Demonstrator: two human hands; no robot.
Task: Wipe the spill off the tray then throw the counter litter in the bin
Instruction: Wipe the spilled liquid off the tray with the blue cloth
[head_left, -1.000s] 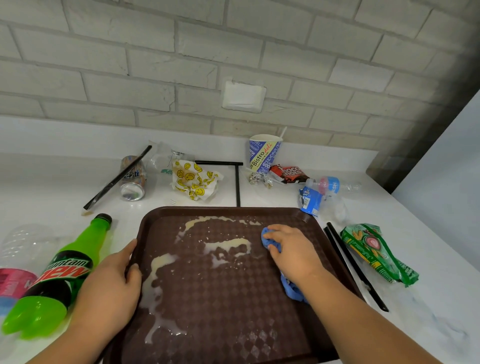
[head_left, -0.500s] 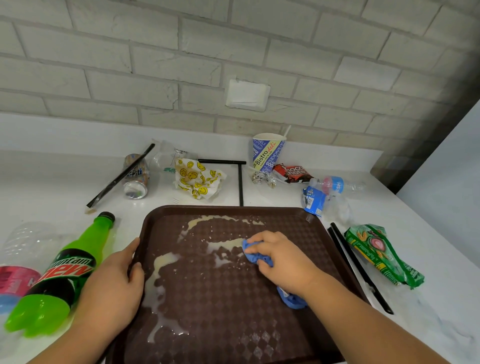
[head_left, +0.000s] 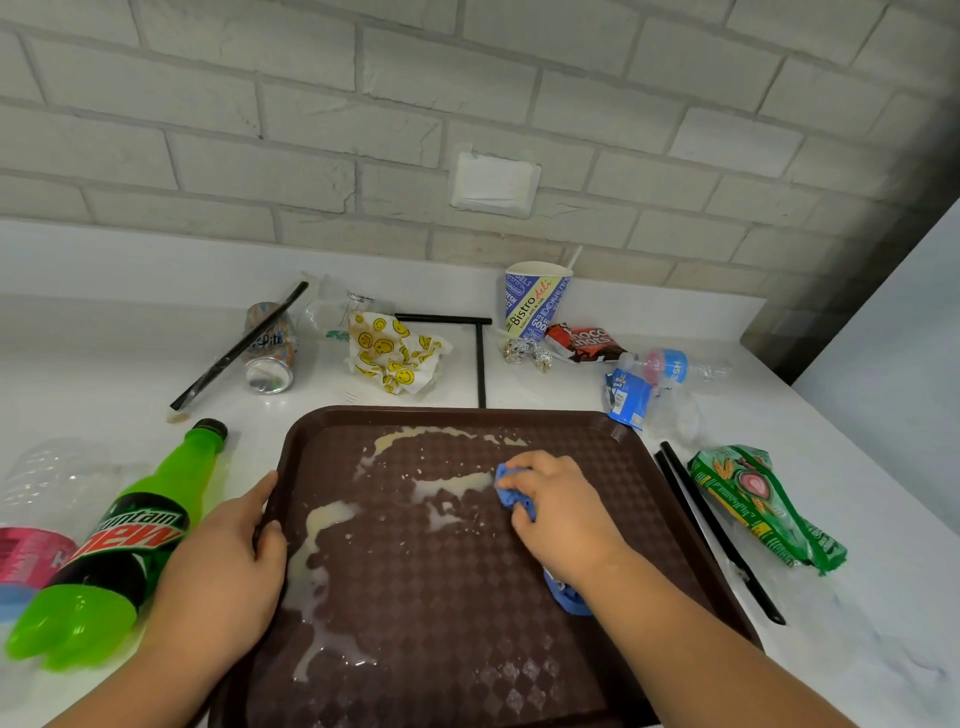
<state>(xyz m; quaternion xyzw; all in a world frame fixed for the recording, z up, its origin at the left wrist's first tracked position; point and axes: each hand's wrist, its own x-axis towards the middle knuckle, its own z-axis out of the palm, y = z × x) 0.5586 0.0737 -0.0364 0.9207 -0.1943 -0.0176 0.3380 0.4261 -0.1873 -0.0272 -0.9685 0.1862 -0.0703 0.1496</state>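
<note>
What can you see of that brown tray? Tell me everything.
The brown tray is rectangular, plastic-looking, with rounded corners, a raised rim and a diamond-patterned floor. It lies flat on the white counter. A pale milky spill streaks its left and far parts. The left hand holds its left rim; the right hand presses a blue cloth on its middle.

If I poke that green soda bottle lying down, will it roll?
Probably: the green soda bottle lies on its side on the counter, so its round body could roll. It looks plastic, so unlikely to break. Its cap is on, so spills seem unlikely.
</note>
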